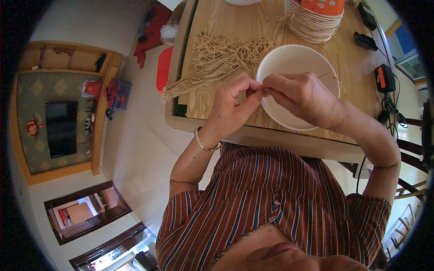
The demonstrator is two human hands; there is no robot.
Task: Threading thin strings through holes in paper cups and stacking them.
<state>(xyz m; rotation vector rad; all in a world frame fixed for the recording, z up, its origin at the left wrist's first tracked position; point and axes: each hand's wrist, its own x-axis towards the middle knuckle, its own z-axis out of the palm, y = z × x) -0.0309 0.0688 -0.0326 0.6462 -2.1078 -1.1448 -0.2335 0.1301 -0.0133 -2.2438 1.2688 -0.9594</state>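
A round white tub (300, 123) sits at the table's front edge, its pale inside facing up. Over its left rim, my left hand (235, 101) and my right hand (300, 97) meet with their fingertips pinched together. Whatever is between the fingers is too small or too hidden to make out. My right hand covers part of the tub's opening. A thin cord (334, 79) shows at the tub's right rim. Left of the tub, a bundle of beige cords (217, 67) spreads over the table, tangled at the back, with gathered ends hanging at the left edge.
Behind the tub stands a stack of white-rimmed tubs (315, 25), with an orange patterned one (323, 7) on top. Black adapters and cables (385, 79) lie along the table's right side. A red stool (163, 70) stands beyond the wooden table's (262, 22) left edge.
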